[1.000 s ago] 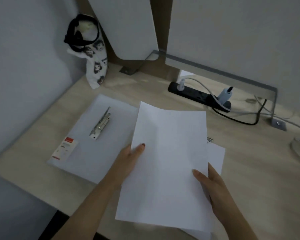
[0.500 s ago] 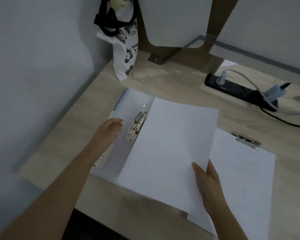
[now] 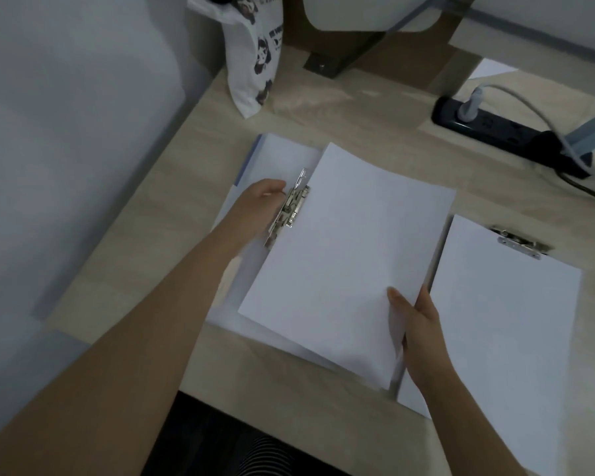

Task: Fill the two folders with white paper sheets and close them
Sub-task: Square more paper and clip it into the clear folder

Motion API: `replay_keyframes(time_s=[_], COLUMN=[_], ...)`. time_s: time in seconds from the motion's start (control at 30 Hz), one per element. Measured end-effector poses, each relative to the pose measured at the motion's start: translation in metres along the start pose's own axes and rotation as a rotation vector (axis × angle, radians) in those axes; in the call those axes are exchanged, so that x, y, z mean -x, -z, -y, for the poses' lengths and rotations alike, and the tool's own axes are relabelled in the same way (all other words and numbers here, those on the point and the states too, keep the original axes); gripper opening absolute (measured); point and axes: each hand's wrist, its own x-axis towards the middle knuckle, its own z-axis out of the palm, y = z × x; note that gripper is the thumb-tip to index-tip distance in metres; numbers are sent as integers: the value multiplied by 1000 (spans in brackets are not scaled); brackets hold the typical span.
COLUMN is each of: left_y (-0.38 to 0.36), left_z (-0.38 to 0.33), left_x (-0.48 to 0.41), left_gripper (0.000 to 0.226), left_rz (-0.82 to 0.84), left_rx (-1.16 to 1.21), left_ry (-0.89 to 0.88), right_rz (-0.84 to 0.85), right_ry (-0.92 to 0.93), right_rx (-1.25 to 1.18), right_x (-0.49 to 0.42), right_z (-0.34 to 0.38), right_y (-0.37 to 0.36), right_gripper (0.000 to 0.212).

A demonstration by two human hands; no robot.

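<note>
An open pale folder (image 3: 275,156) lies on the desk at centre left, with a metal clip (image 3: 289,209) on its spine. My left hand (image 3: 258,207) rests against the clip's left side, fingers curled on its lever. My right hand (image 3: 416,324) pinches the lower right edge of a white paper sheet (image 3: 347,252) that lies slanted over the folder, its left edge at the clip. A second folder (image 3: 516,321) lies to the right with white paper in it under its own metal clip (image 3: 519,242).
A white printed tote bag (image 3: 255,63) stands at the back left against the wall. A black power strip (image 3: 502,132) with plugs and cables sits at the back right. The desk's front edge (image 3: 289,410) runs just below the folders.
My left hand let go of the sheet and moved left onto the folder's clip. My right hand carried the sheet over the left folder. The view turned left.
</note>
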Motion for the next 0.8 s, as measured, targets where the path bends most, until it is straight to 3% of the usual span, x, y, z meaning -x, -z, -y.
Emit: replay_keyframes(time_s=[0.17,0.33,0.6,0.8], left_y=[-10,-8,13,21], left_z=[-16,-20,-1,2], left_x=[0,3,25,33], left_gripper=[34,37,20,43], left_rz=[103,88,40,86], left_rx=[128,202,31,-61], left_ry=[-5,1,95,262], right_rz=[0,0,1,4], right_ry=[-19,-31,-37,-31], right_rx=[-6,13,11,10], right_x=[3,1,-1,0], right_z=[-3,-4,-6,-8], right_y=[1,0,0,0], right_gripper=[38,37,37,36])
